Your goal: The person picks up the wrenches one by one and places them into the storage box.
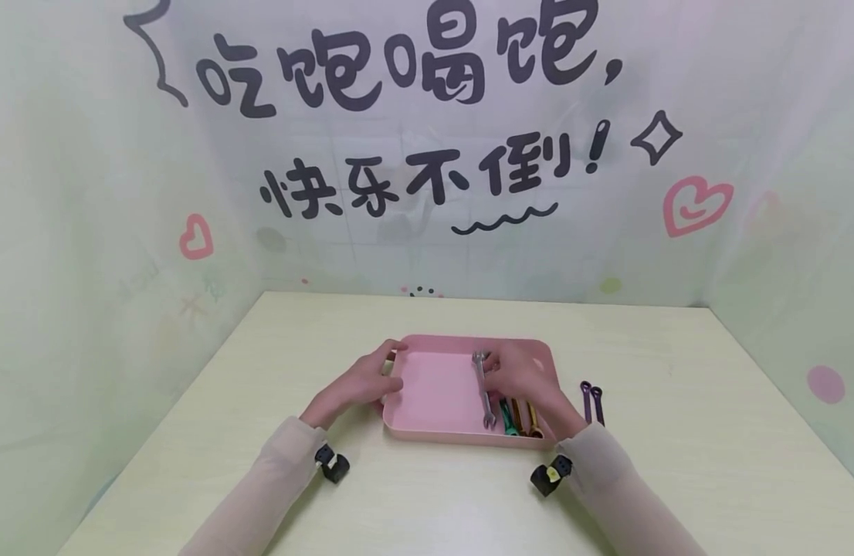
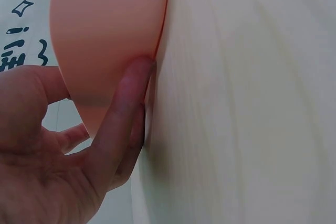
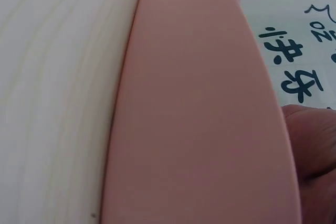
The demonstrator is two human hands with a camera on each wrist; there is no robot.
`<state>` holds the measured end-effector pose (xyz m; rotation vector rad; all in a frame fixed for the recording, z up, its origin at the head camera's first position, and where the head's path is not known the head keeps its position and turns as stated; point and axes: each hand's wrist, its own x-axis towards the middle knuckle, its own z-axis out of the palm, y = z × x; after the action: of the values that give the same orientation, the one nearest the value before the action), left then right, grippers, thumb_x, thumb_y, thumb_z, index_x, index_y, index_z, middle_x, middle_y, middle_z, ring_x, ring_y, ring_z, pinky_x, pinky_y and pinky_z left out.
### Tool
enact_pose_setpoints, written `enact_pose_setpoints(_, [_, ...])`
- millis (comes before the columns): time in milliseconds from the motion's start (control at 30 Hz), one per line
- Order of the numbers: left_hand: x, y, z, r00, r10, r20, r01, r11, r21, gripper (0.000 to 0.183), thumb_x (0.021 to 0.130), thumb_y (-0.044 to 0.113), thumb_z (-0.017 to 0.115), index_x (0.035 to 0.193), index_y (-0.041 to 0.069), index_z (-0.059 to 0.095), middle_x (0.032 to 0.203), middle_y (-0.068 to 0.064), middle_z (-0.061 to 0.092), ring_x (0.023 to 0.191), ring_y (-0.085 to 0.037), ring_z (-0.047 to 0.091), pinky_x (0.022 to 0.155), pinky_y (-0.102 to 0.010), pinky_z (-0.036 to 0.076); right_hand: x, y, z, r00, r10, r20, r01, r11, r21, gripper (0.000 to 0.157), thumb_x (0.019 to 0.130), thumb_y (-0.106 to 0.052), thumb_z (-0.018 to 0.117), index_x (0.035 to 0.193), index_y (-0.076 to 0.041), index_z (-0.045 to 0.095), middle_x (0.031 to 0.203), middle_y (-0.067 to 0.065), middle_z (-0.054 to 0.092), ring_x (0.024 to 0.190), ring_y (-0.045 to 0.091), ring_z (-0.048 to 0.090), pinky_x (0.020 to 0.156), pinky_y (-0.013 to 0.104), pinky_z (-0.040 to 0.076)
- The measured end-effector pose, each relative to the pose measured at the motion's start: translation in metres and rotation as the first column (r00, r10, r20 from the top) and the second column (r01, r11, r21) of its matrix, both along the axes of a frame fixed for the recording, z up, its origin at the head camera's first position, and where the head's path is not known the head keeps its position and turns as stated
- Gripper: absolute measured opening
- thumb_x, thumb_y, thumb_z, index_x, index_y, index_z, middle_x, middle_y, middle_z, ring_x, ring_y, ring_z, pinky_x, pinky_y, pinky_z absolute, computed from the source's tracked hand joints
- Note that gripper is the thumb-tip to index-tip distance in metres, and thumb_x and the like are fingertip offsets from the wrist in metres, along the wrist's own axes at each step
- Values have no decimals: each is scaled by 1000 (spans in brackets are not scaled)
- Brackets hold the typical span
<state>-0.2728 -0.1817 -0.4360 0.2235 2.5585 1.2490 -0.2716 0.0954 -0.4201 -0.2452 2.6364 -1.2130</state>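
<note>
3 pale walls [image 1: 573,259] stand along the left, right and far sides of the scene, with black lettering [image 1: 438,185] in 2 rows on the far wall. 1 pink heart [image 1: 698,207] shows right of the lettering and a smaller heart [image 1: 196,238] shows left of it. Between the walls lies a light, wood-grained tabletop [image 1: 427,502].

2 pale sleeves reach in from the near side, the left sleeve [image 1: 260,486] and the right sleeve [image 1: 618,486]. Between the hands sits a pink tray [image 1: 434,386] with rounded corners, resting on the tabletop.

The left hand [image 1: 363,378] grips the tray's left end, thumb over the rim and fingers against the outside wall. The right hand [image 1: 520,377] is over the right half of the tray, pinching a silver wrench [image 1: 483,390]; whether this wrench touches the tray's floor, I cannot tell. Each wrist carries 1 small black device [image 1: 332,463].

3 more wrenches lie in the tray's near right part, partly hidden by the right hand: a green wrench [image 1: 508,421], then a copper wrench [image 1: 520,421], then a gold wrench [image 1: 534,425] farthest right. 2 slim purple wrenches [image 1: 587,401] lie side by side on the tabletop, right of the tray, near ends hidden by the right arm.
</note>
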Motion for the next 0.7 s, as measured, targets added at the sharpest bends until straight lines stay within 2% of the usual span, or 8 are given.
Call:
enact_pose_setpoints(100, [0,0,-1,1000,1,2,-1,1000,1,71,91,6,62,156,15,36,158,-22,41,82,-23,69,55,-36,63,1,-1,-4,1000,6,0,-6,1000,0,3,89,0,72,89,2,71,83,13,67,60,20,66,57,30,60])
enact_pose_setpoints(200, [-1,1,-1,1000,2,1,-2,1000,3,71,91,5,61,156,15,36,158,-22,41,81,-23,69,54,-36,62,1,-2,-7,1000,-10,-10,10,1000,11,8,89,-1,74,94,3,70,89,14,67,62,20,66,58,28,60])
enact_pose_setpoints(300, [-1,0,-1,1000,1,-1,-1,1000,2,71,91,5,61,156,15,36,158,-22,41,80,-23,69,53,-37,62,2,-4,-5,999,-33,-23,33,999,28,13,89,-2,75,100,2,71,93,14,68,66,20,65,59,27,59])
enact_pose_setpoints(400, [-2,-1,-2,1000,3,1,-3,1000,-2,71,91,5,61,156,16,36,158,-22,41,80,-23,69,53,-37,62,3,-3,-2,998,-49,-36,51,997,50,14,90,-4,74,103,1,73,90,12,69,66,20,65,59,27,57])
enact_pose_setpoints(533, [-2,-1,-2,1000,4,-2,-4,1000,-6,70,91,6,61,156,16,37,157,-22,42,81,-23,68,53,-37,62,5,0,6,993,-38,-108,55,986,156,13,90,-11,76,100,-4,77,81,5,72,62,16,68,58,26,57])
enact_pose_setpoints(633, [-1,-1,-2,1000,2,0,-2,1000,-1,70,91,6,61,156,16,36,158,-22,41,82,-23,69,54,-37,62,6,4,11,987,-10,-163,49,969,241,16,90,-17,78,102,-7,77,85,3,73,64,14,67,58,24,55])
enact_pose_setpoints(700, [-1,0,-2,1000,1,2,-1,1000,3,70,91,6,62,156,16,36,159,-22,41,82,-23,69,54,-36,63,7,8,13,986,10,-167,31,970,240,19,92,-18,76,107,-7,76,91,5,73,69,15,66,59,25,55])
